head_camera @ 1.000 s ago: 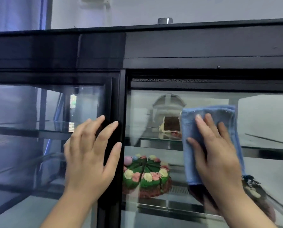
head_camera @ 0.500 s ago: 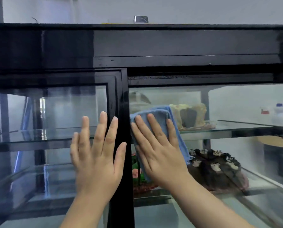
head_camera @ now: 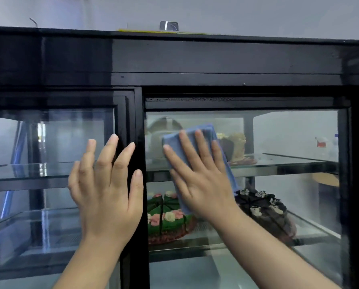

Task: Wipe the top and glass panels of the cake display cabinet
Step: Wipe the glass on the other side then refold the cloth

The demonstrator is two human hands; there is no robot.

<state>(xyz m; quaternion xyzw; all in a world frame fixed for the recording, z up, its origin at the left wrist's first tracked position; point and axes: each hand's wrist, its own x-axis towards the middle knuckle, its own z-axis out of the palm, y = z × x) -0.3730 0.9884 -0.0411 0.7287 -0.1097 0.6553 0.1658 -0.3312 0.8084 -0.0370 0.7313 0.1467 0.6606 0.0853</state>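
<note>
Cloth: we press the blue cloth (head_camera: pixel 197 163) flat under our right hand (head_camera: pixel 199 180), fingers spread.
Left hand (head_camera: pixel 107 195): open grip, bracing the black frame (head_camera: pixel 140 122).
Glass panel (head_camera: pixel 289 138): we overlap strokes, keeping even pressure into corners.

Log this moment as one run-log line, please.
step: wiping right glass panel | right hand: flat on blue cloth | left hand: braced, spanning left glass and centre frame | top: not yet wiped

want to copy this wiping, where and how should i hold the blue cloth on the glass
Press the folded blue cloth flat under an open palm from the front, as the right hand does: fingers spread across its middle. It lies flat on the upright right glass panel, so pinching an edge would bunch it.
</note>
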